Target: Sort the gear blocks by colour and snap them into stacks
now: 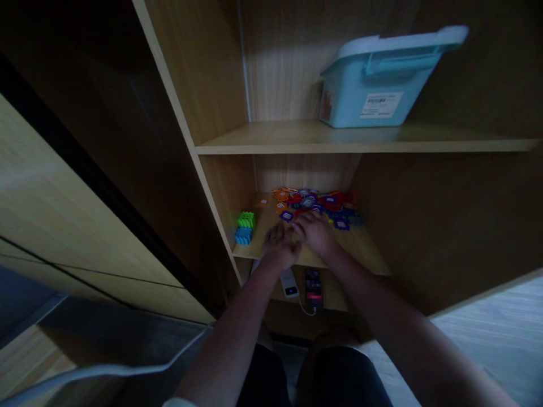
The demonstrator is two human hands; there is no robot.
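Observation:
A loose pile of flat, notched plastic pieces, in orange, red, purple and blue, lies at the back of the lower shelf. At the pile's front edge is my right hand, its fingers curled and pointing left; what they hold, if anything, is hidden. Beside it, my left hand is over the bare shelf, palm down, with its fingers stretched out and no piece visible in it. To the left stand a green stack of the pieces and a blue stack in front of it.
A light blue lidded bin sits on the upper shelf. Below the lower shelf lie a white power bank and a phone, joined by a cable. Wooden side panels flank the shelf. A white cord runs at lower left.

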